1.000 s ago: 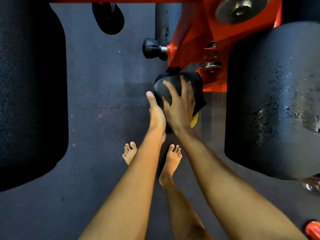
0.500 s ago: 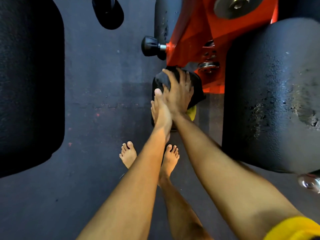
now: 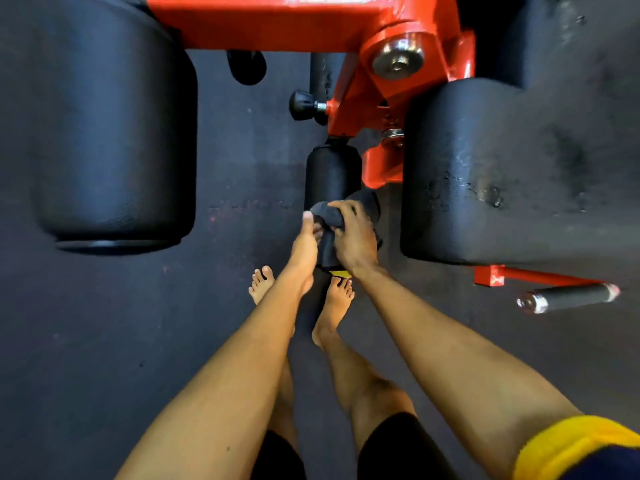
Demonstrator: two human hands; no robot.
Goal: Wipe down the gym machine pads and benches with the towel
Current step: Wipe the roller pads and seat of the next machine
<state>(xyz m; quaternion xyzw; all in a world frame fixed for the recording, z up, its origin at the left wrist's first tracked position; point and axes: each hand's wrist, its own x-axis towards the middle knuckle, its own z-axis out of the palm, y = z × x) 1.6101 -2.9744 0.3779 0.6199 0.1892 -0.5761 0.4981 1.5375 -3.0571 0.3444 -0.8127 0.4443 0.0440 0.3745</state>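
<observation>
A small black roller pad (image 3: 331, 176) sticks out toward me from the orange machine frame (image 3: 349, 95). A dark grey towel (image 3: 329, 214) with a yellow edge is wrapped over the pad's near end. My right hand (image 3: 353, 239) grips the towel on top of the pad. My left hand (image 3: 304, 251) rests against the pad's left side, thumb up, fingers hidden under the towel and pad.
Two big black roller pads flank the small one: one at left (image 3: 114, 140), a scuffed one at right (image 3: 502, 174). A black adjustment knob (image 3: 303, 105) juts left from the frame. An orange bar with a black handle (image 3: 568, 297) lies low right. My bare feet stand on dark rubber floor (image 3: 104, 341).
Both hands and the towel have slid along the small pad toward me, baring its far half. The view has pulled back.
</observation>
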